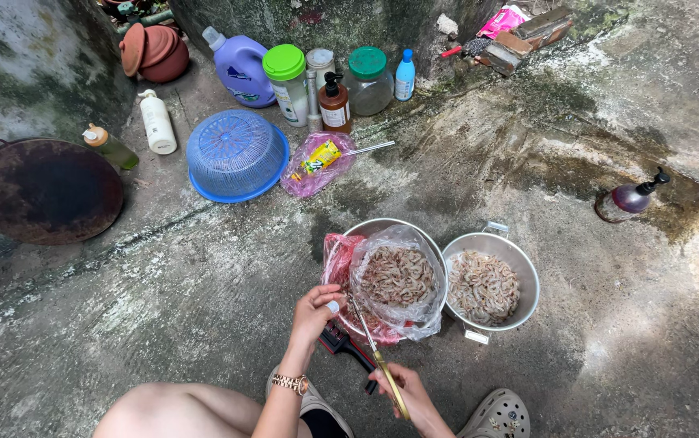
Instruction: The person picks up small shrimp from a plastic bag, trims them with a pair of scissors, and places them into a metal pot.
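Scissors (378,361) gripped in right hand (408,388), blades near left hand (315,312) pinching a shrimp (333,307) beside the bagged shrimp bowl (398,280) on the floor. Risk: slippery shrimp, nicked fingertip.

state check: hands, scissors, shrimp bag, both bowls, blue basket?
left hand: pinching a shrimp
right hand: closed on scissors
scissors: blades near the pinched shrimp
plastic bag: open, holds shrimp
left metal bowl: holds the bag
metal colander: upright, part-filled with shrimp
blue basket: upside down
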